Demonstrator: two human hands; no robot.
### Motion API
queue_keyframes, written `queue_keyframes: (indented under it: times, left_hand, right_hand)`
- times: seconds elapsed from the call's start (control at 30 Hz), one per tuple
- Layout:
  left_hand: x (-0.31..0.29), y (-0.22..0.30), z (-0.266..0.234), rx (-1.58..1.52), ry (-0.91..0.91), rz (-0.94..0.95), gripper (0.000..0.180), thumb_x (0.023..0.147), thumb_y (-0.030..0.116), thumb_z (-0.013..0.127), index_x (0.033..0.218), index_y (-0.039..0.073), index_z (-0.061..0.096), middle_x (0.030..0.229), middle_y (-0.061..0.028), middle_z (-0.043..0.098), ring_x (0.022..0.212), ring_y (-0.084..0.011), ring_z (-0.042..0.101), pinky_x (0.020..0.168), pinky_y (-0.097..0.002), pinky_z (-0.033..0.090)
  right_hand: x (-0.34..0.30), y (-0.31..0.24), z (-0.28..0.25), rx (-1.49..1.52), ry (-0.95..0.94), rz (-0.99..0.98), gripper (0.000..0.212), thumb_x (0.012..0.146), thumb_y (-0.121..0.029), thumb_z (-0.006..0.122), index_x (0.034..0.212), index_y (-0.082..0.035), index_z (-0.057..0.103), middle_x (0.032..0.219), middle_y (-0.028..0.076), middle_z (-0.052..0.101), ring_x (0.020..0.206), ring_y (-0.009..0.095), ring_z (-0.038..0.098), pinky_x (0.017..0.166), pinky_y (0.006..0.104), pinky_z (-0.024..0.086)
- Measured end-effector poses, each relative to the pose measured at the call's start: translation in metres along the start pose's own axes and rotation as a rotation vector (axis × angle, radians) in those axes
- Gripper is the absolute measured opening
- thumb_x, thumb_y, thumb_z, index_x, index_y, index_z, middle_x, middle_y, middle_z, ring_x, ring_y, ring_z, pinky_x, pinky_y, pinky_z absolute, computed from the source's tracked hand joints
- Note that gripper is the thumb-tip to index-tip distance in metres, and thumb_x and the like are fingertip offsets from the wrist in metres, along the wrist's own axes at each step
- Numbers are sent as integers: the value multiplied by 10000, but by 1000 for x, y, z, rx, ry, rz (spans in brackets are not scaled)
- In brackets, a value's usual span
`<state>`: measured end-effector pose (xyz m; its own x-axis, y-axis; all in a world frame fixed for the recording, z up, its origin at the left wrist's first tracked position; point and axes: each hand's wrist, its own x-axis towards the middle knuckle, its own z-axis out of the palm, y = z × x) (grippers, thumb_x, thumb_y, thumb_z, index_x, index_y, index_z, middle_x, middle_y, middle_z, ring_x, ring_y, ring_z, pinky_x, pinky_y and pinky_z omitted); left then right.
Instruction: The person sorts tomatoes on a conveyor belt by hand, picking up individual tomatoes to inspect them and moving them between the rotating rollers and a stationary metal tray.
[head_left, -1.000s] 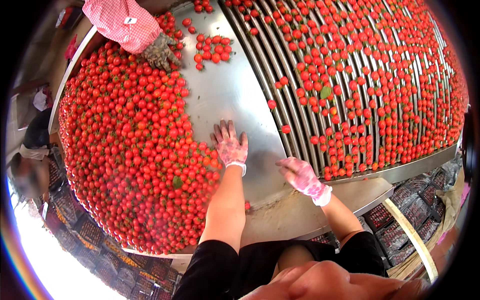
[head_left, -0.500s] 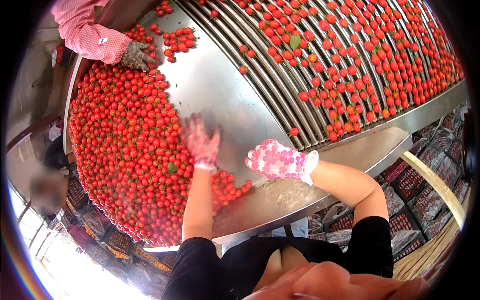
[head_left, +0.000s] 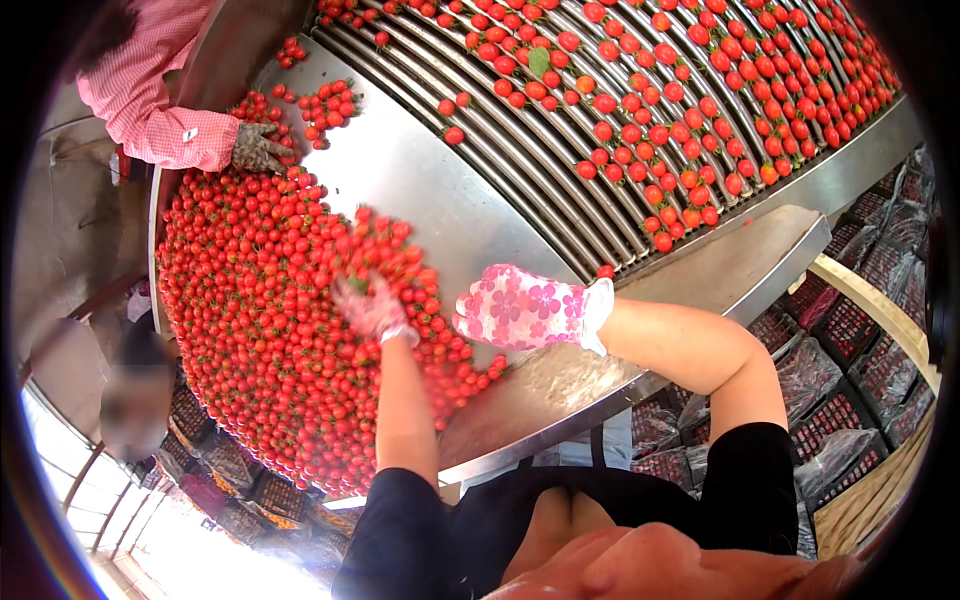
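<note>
My left hand (head_left: 372, 308), in a pink-patterned glove, is among a big heap of small red tomatoes (head_left: 250, 270). Its fingers are apart and slightly smeared by motion, with loose tomatoes all around them. To its right, my right hand (head_left: 530, 308) hovers over the bare metal of the sorting table (head_left: 460, 215), in a white glove with pink flowers. The fingers of that hand are curled in, and whatever they may hold is hidden beneath. Past the metal surface, more tomatoes lie on a bed of steel rollers (head_left: 540, 180).
At the upper left, another person's gloved hand (head_left: 260, 148), below a pink checked sleeve (head_left: 165, 120), touches the heap's far end. A green leaf (head_left: 539, 62) lies among tomatoes on the rollers. Dark crates (head_left: 850, 330) with plastic covers stand at the right. A blurred person stands at the left.
My left hand has moved left into the heap, and tomatoes now cover metal to its right. My right hand has shifted slightly left. The tomatoes on the rollers appear shifted in view.
</note>
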<state>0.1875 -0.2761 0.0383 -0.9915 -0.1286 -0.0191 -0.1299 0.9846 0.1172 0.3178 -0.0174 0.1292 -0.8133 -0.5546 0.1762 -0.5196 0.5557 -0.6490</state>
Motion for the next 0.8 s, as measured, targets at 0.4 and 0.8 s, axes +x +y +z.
queue_keyframes:
  times: [0.4,0.8]
  left_hand:
    - [-65,323,44,-752,-191,813,431,854,253,663,1235,59,617,1245,-176,608,1174,-378,538,1010,-460,412]
    - [-44,333,57,-916,-490,479,376,848,305,694,1119,51,634,1044,-123,670,980,-252,637,858,-380,496]
  right_hand:
    - [9,5,-41,8,730,-9,414,848,-184,679,1249,-99,623,991,52,599,831,223,619,680,373,511]
    - [23,8,-57,823,1179,551,251,916,-58,618,1164,-22,620,1140,131,641,1014,241,617,882,352,503]
